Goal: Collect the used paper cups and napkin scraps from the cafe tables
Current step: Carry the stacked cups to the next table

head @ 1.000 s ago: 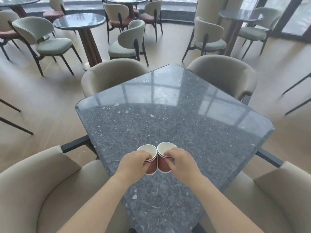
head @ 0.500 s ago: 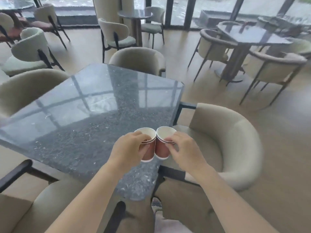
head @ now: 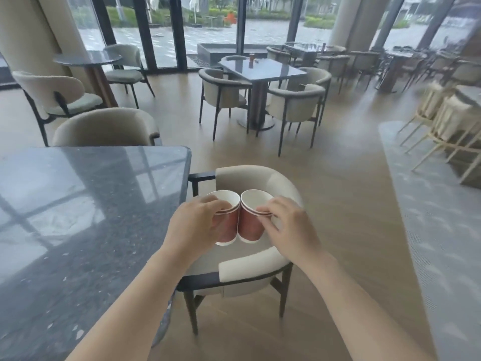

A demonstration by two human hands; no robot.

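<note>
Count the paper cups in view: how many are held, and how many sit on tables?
Held cups: 2. The left hand holds the left cup and the right hand holds the right cup.
Cups on tables: 1. The far cup stands on the far table. It is small in view, so only likely a cup.
Total: 3

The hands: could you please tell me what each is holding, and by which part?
The left hand grips the left paper cup around its side; the right hand holds the right paper cup near its rim.
</note>
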